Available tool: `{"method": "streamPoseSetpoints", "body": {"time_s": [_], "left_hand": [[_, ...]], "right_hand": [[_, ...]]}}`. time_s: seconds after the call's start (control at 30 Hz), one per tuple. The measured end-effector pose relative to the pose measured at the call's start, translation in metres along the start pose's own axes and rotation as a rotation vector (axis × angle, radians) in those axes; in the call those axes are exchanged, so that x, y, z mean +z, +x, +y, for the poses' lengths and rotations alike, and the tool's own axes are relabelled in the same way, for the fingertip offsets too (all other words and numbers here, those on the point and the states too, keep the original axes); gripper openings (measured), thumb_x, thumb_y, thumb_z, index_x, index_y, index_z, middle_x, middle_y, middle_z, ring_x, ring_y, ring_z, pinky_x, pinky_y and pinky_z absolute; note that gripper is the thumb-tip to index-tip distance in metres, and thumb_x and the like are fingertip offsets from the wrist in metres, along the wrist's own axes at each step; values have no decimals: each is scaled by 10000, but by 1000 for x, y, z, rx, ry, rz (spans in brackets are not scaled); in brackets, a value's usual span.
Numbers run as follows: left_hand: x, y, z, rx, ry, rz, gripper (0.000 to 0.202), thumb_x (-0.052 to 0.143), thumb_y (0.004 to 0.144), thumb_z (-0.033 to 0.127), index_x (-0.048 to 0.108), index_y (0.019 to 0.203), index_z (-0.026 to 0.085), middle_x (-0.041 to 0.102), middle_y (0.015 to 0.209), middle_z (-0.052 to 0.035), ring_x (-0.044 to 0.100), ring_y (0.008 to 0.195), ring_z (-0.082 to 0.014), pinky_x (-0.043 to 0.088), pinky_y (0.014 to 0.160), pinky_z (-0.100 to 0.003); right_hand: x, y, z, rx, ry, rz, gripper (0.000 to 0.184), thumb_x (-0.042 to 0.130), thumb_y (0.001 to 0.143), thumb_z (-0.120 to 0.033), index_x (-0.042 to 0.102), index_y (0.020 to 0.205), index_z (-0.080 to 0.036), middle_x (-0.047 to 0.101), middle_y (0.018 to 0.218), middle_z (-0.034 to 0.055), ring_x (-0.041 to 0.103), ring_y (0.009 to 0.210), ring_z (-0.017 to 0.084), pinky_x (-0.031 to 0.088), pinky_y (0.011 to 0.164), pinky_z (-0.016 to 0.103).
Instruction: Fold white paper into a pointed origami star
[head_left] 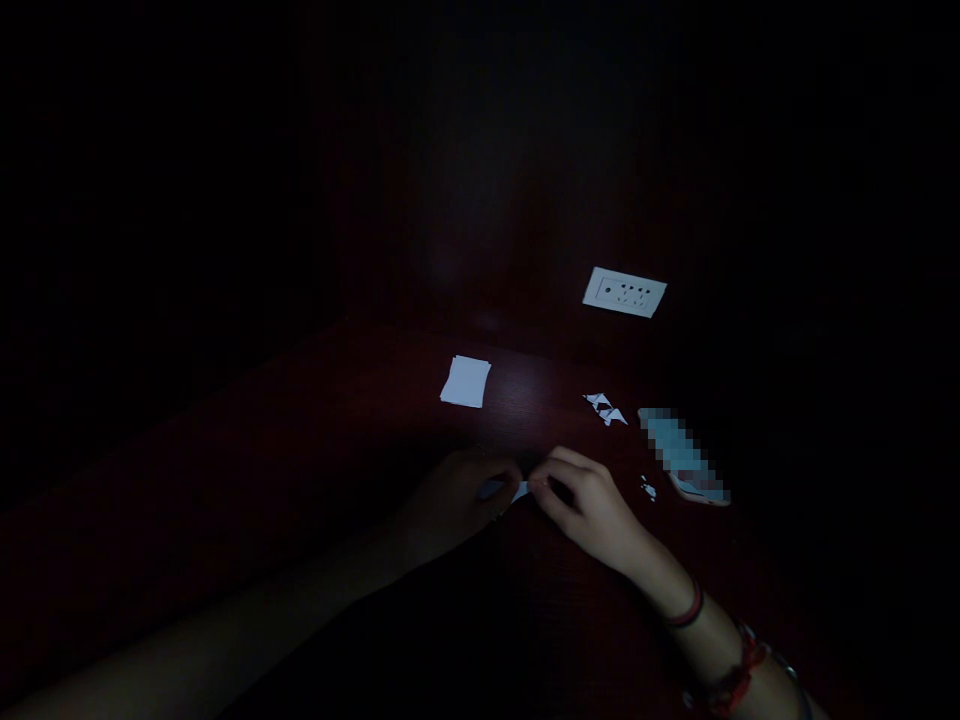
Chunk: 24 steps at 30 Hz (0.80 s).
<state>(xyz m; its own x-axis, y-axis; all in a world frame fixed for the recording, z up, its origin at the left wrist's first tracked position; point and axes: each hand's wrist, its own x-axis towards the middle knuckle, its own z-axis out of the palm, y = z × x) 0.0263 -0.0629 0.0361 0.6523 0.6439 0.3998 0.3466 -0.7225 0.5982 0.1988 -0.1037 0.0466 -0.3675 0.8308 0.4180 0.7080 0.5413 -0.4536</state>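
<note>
The scene is very dark. My left hand [457, 500] and my right hand [589, 505] meet over a dark reddish table [300, 470], fingers pinched on a small piece of white paper [516, 491] held between them. Only a sliver of the paper shows. My right wrist wears red bands. A small stack of white paper squares [466, 381] lies beyond my left hand.
A folded white paper shape [604, 407] and a tiny white scrap [648, 488] lie to the right. A phone [684, 458] rests on the table at the right. A white wall socket [624, 292] sits on the wall behind. Everything else is black.
</note>
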Motion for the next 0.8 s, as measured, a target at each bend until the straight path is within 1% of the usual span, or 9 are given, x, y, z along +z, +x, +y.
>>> {"method": "streamPoseSetpoints", "body": {"time_s": [0.17, 0.37, 0.53, 0.67, 0.73, 0.8], "left_hand": [[-1, 0, 0, -43, -36, 0, 116, 446, 768, 156, 553, 728, 174, 558, 713, 33, 504, 654, -91, 368, 606, -208], [-2, 2, 1, -76, -70, -9, 119, 439, 757, 151, 551, 715, 156, 556, 704, 23, 506, 644, -93, 371, 596, -202], [-1, 1, -1, -66, -123, 5, 125, 432, 774, 161, 551, 736, 160, 560, 724, 25, 510, 663, -89, 371, 608, -200], [-3, 1, -5, -97, -134, 19, 133, 430, 784, 181, 558, 751, 165, 558, 745, 25, 509, 678, -91, 372, 622, -207], [-3, 2, -7, -139, -177, 31, 138, 427, 790, 199, 558, 761, 165, 556, 746, 24, 507, 676, -92, 378, 614, -205], [-3, 4, -9, -196, -243, 36, 145, 427, 794, 223, 554, 768, 160, 552, 732, 21, 504, 656, -93, 384, 583, -200]], "right_hand": [[-5, 0, 2, -15, -19, 1, 124, 437, 735, -97, 537, 699, -161, 507, 695, 5, 475, 635, 107, 374, 594, 220], [-10, 1, 7, 22, -48, 0, 119, 460, 717, -81, 551, 693, -154, 511, 683, -3, 478, 635, 100, 362, 627, 225], [-12, 0, 9, 34, -39, -12, 136, 461, 730, -88, 577, 747, -157, 524, 709, 2, 487, 656, 105, 363, 643, 233], [-17, -1, 17, 60, 1, 46, 164, 451, 746, -100, 591, 800, -165, 542, 748, 15, 502, 694, 117, 377, 663, 240], [-19, -1, 21, 84, 42, 91, 165, 450, 758, -122, 594, 824, -169, 547, 772, 23, 506, 713, 123, 384, 667, 243], [-18, 0, 21, 102, 117, 99, 162, 460, 764, -161, 589, 862, -173, 543, 794, 29, 505, 720, 125, 389, 660, 243]]}}
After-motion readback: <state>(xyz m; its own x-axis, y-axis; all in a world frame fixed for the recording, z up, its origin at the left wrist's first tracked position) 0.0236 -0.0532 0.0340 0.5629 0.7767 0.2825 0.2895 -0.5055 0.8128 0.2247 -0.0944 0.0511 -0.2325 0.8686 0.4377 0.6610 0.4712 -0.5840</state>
